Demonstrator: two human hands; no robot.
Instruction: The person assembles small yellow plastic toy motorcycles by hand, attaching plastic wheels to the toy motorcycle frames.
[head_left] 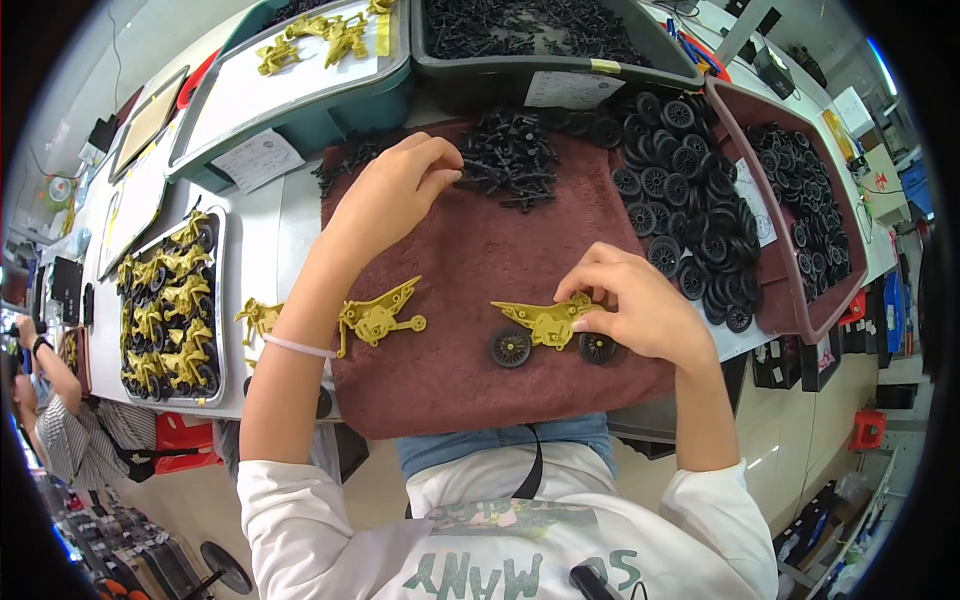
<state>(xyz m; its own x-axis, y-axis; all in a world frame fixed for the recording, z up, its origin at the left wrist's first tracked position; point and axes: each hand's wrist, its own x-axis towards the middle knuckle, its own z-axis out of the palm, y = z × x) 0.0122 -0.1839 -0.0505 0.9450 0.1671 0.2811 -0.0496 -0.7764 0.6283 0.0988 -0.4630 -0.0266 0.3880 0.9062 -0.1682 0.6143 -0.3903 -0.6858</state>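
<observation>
My right hand point(640, 305) grips the upper rear part of a yellow toy motorcycle body point(548, 325). A black spoked wheel point(510, 347) is at its left end, and another wheel point(597, 347) sits under my fingers. Over the left edge of a heap of small black plastic parts point(507, 158) is my left hand point(405, 178), its thumb and forefinger drawn together; whatever may be between their tips cannot be made out. Beside my left forearm lies a second yellow motorcycle body point(380, 318) without wheels. Another yellow piece point(260, 318) is partly hidden behind that forearm.
A maroon cloth point(450, 375) covers the work area. Loose black wheels point(690, 190) are piled at right, beside a maroon bin point(790, 285) of wheels. A tray point(222, 300) of yellow motorcycles stands left. Bins point(400, 90) line the back. Another person point(75, 430) is far left.
</observation>
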